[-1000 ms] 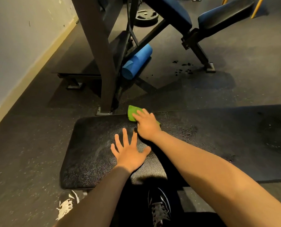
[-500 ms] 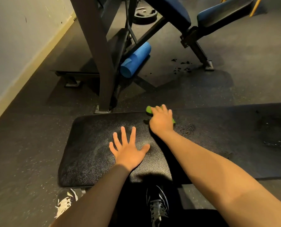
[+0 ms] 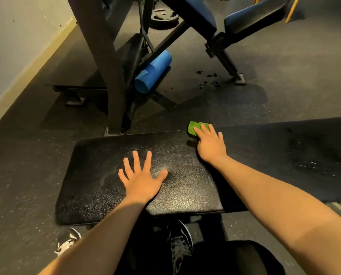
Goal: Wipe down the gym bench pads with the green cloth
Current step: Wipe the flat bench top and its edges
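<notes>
The left hand point(image 3: 141, 181) lies flat on the black bench pad point(image 3: 98, 175), palm down, fingers and thumb spread wide, holding nothing. The right hand point(image 3: 211, 144) reaches further forward and presses its straight fingers down on the green cloth point(image 3: 193, 128). The cloth is bunched at the pad's far edge and shows beyond the fingertips. To the right of the right hand the dark padding carries on, with wet droplets point(image 3: 312, 165) shining on it. Beyond both hands, on the floor, a blue foam roller point(image 3: 152, 71) lies against a dark metal frame point(image 3: 106, 66). Below the forearms two laced shoes point(image 3: 180, 243) stand on the floor.
</notes>
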